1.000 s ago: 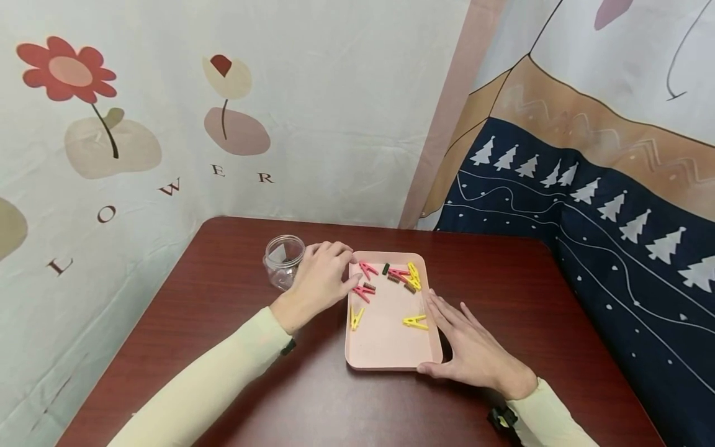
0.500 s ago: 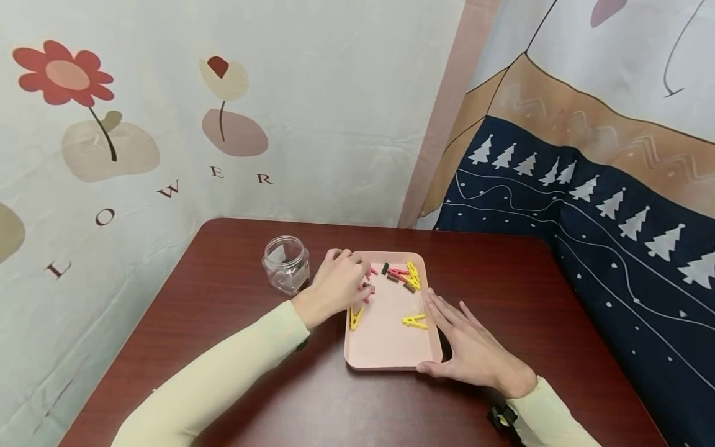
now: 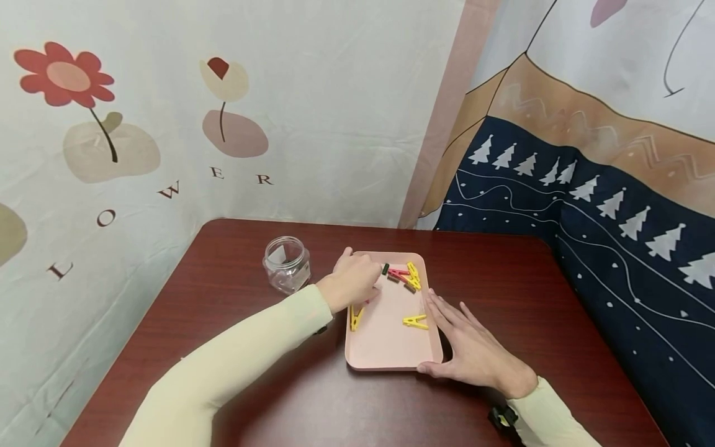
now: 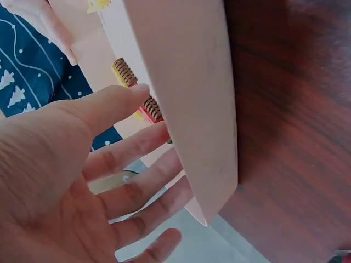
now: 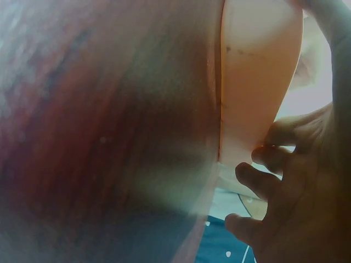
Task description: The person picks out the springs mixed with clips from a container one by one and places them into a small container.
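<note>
My left hand point(image 3: 356, 278) reaches over the left rim of a pink tray point(image 3: 385, 351). In the left wrist view its thumb and fingers point(image 4: 131, 189) are spread apart, with some fingertips hidden behind the tray wall. Pink clothespins under this hand are mostly covered. Yellow clothespins lie at the tray's left point(image 3: 355, 319) and right point(image 3: 415, 321), and another yellow clothespin point(image 3: 413, 273) is near a pink clothespin point(image 3: 398, 272) at the far end. Brown ribbed coils point(image 4: 125, 72) lie beside them. My right hand point(image 3: 475, 347) rests straight fingers and thumb against the tray's right side.
A clear open jar point(image 3: 287, 266) stands on the dark red table point(image 3: 251, 366), left of the tray and close to my left forearm. A small dark green piece point(image 3: 385, 269) lies in the tray. Printed curtains point(image 3: 335, 112) hang behind the table.
My left hand has moved right, from beside the jar to over the tray's left part, covering pink clothespins there. My right hand and the tray have stayed in place.
</note>
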Action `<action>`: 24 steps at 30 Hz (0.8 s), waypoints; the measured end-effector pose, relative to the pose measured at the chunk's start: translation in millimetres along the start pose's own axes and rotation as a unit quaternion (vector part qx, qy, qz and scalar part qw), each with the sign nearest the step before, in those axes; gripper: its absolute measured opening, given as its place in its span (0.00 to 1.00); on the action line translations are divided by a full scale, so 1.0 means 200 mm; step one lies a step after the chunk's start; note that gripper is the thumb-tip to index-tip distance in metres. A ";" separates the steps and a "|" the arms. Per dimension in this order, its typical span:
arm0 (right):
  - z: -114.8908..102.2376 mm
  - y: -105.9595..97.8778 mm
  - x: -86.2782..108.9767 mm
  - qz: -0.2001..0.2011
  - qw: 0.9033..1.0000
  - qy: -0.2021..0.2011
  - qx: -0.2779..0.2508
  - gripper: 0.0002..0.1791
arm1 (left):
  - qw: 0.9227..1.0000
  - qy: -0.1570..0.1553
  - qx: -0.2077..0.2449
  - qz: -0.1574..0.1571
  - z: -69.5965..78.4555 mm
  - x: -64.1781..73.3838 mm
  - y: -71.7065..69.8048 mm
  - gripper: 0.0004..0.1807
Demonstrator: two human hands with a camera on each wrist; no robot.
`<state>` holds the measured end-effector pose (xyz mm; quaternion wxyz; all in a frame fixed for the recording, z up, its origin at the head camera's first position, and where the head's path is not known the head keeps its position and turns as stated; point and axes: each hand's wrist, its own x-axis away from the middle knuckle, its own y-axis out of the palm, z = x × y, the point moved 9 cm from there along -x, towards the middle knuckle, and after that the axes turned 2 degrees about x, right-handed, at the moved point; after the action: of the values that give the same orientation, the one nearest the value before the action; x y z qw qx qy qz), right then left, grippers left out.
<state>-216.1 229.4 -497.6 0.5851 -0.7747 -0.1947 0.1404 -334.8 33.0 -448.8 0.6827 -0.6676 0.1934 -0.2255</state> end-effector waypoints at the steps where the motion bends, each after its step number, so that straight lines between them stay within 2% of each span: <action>1: 0.00 0.00 0.00 0.000 1.000 0.000 0.000 0.74 | 1.000 0.000 -0.004 -0.004 0.00 -0.01 0.00 0.13; 5: 0.00 0.01 0.00 0.001 1.000 -0.001 0.001 0.74 | 1.000 -0.005 -0.021 -0.022 0.01 -0.03 0.02 0.09; 11: 0.00 0.01 0.00 0.004 1.000 -0.004 0.002 0.74 | 0.998 -0.019 -0.033 -0.042 0.03 -0.04 0.03 0.14; 18: -0.01 0.00 0.00 0.011 1.000 -0.011 0.005 0.74 | 0.997 -0.035 -0.048 -0.055 0.03 -0.07 0.04 0.15; 24: -0.01 -0.01 -0.01 0.015 1.000 -0.014 0.006 0.74 | 0.996 -0.028 -0.047 -0.063 0.05 -0.06 0.04 0.15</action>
<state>-217.1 227.6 -495.8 0.5850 -0.7719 -0.1901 0.1608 -339.4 47.9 -457.0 0.6399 -0.7161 0.1422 -0.2397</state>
